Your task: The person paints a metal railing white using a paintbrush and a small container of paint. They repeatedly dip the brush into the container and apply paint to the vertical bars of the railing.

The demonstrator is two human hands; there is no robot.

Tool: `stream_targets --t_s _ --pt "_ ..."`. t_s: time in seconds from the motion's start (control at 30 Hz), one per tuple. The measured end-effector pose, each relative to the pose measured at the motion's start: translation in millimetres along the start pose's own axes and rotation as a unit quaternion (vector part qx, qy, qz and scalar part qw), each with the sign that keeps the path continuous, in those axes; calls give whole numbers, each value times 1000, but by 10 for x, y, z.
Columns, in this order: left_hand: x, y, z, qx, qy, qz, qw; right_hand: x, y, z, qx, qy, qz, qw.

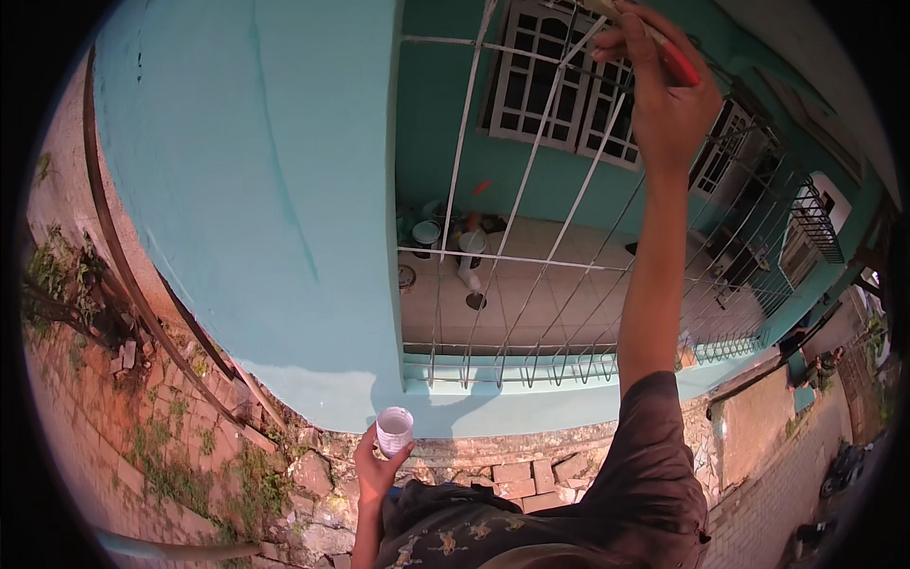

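Note:
My left hand (377, 474) is low in front of me, its fingers wrapped round a small white plastic cup (394, 429). The cup stands upright, its open top toward me, and its inside looks white. High up at the top edge, my right hand (675, 100) grips a paintbrush with a red handle (681, 66). The brush head reaches the upper rim of the picture and is only partly seen, close to the bars of a metal window grille (531, 156). Bars on the left of the grille look white, while those farther right are darker.
A turquoise wall (246, 190) fills the left. Behind the grille are a tiled porch floor (531, 294), buckets (426, 232) and white-framed windows (540, 76). Broken bricks (517, 480) and rubble lie below the wall. People (823, 365) are far off at the right.

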State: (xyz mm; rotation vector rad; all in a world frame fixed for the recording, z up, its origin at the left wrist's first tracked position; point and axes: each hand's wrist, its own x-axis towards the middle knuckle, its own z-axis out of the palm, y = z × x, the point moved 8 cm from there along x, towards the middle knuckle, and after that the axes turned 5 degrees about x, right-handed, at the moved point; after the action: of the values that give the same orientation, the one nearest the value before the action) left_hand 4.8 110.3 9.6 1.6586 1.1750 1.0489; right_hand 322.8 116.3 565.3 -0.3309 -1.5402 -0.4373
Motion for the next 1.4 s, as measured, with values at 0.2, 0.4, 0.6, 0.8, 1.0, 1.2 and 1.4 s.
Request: stream_targets --t_s 0.2,0.4,0.6,0.8,1.0,1.2,1.4 --pt "-28 53 -25 2 25 6 1000 70 -251 -53 -41 38 -57 997" --pt "-14 107 -5 3 12 2 1000 95 18 98 0 5 12 1000" --pt "-32 50 2 5 23 8 1000 29 -122 94 24 38 -3 999" --pt "-47 31 28 18 13 -1 1000 -20 106 142 46 97 1 994" --pt "-38 107 27 6 21 -1 1000 -146 163 168 72 106 3 992" --pt "-44 227 28 18 28 18 999 -102 -24 92 92 166 -13 982" --pt "-83 143 11 10 24 4 1000 -355 172 68 97 193 27 976"
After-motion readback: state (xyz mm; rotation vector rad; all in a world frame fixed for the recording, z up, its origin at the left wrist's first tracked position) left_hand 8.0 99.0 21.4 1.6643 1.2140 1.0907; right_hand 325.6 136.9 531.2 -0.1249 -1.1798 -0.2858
